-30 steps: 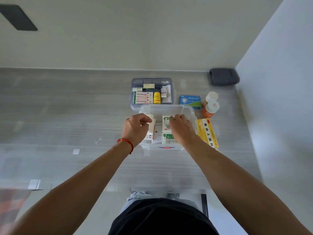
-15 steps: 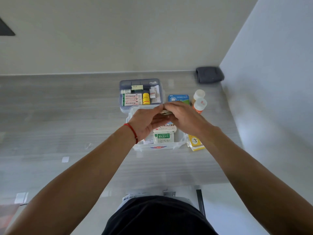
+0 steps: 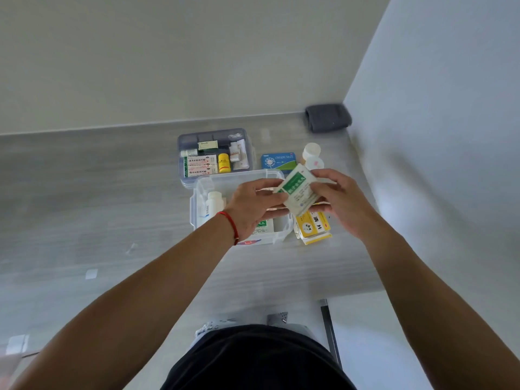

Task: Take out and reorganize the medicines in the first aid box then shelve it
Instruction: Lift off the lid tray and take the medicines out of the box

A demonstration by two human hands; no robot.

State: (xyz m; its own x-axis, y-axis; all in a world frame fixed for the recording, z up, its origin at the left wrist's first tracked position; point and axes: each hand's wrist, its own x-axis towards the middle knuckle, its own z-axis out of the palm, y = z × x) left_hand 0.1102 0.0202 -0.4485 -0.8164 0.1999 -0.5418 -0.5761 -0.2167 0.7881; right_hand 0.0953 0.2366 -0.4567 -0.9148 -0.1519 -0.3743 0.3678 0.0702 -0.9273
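Both hands meet above the open box, sharing one item: the left hand (image 3: 250, 206) pinches the near-left corner of a green-and-white medicine packet (image 3: 298, 190) between thumb and fingers, and the right hand (image 3: 337, 198) grips its right edge with curled fingers. A red string bracelet (image 3: 231, 225) circles the left wrist. That packet is lifted clear, tilted, over the right part of the clear plastic first aid box (image 3: 202, 192), which stands on the grey wood-grain counter (image 3: 98, 192).

Inside the box, at its left, a white plastic bottle (image 3: 213, 202) stands upright, and a green-labelled white carton (image 3: 263, 225) lies near the front wall, partly hidden by the left hand. Touching the box's far side sits a translucent grey-blue divided tray (image 3: 215, 135), holding white-and-red cartons (image 3: 200, 165), a small yellow bottle (image 3: 224, 162) and several small white items too small to tell apart.

Just beside the box on the right lies a yellow-and-white medicine carton (image 3: 312, 228), partly under the right hand. Farther back, a blue tablet carton (image 3: 278, 160) lies flat, with two white-capped bottles (image 3: 311, 153) next to it. A folded dark grey cloth (image 3: 327, 118) rests in the far right corner, against the pale walls (image 3: 436, 108).
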